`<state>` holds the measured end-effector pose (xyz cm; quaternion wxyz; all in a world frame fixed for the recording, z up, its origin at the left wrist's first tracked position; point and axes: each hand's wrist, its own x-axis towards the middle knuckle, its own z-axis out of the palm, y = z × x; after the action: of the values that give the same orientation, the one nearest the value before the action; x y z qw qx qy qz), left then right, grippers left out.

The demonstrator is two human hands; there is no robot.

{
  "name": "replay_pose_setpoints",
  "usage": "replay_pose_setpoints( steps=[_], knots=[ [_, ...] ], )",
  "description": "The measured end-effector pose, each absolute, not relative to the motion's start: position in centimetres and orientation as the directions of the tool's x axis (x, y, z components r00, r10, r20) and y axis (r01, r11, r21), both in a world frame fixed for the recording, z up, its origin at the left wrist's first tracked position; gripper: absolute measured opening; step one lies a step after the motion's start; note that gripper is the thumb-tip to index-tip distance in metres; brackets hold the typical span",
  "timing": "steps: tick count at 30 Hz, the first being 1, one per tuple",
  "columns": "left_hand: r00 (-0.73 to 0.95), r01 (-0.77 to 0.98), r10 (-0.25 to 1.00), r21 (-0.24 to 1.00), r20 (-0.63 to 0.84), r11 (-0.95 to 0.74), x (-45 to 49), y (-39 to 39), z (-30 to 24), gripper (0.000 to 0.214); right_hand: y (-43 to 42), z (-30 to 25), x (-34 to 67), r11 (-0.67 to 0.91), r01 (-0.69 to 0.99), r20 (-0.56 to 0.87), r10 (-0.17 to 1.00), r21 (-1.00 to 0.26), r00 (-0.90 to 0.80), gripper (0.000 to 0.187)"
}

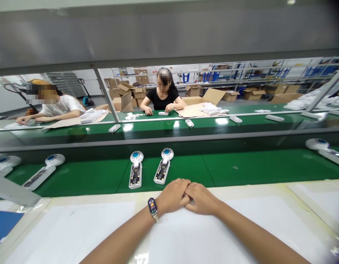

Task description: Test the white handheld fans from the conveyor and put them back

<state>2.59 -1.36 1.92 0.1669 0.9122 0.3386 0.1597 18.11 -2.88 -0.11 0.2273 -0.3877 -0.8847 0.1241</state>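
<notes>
My left hand (173, 194), with a smartwatch (152, 206) on its wrist, rests at the far edge of the white worktop (109, 223). Against it lies my right hand (202, 198). The fingers of both are closed and overlap each other, and no object shows in them; the palms are hidden. Just beyond, on the green conveyor belt (103, 179), lie two white handheld devices with round blue-centred heads and bare circuit boards. The nearer to my hands is the right device (162, 171); the left device (135, 176) is beside it.
More such devices lie on the belt at the left (40, 178) and right (332, 154). A metal post (15, 190) stands at left, near a blue sheet (6, 225). Across the line, a person in black (162, 99) and a person in white (66, 106) handle white parts.
</notes>
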Motion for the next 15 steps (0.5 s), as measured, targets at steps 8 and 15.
replay_pose_setpoints(
  steps=[8,15],
  knots=[
    [0.715,0.554,0.672,0.432,0.192,-0.712,2.68,-1.23,1.55,0.033,-2.79,-0.27,18.09,0.66,0.638,0.298,0.75,-0.396,-0.591,0.007],
    [0.714,0.555,0.673,0.428,0.195,-0.713,2.56,-1.24,1.5,0.031,-2.89,-0.17,18.18,0.672,0.615,0.332,0.74,-0.413,-0.585,0.007]
  ],
)
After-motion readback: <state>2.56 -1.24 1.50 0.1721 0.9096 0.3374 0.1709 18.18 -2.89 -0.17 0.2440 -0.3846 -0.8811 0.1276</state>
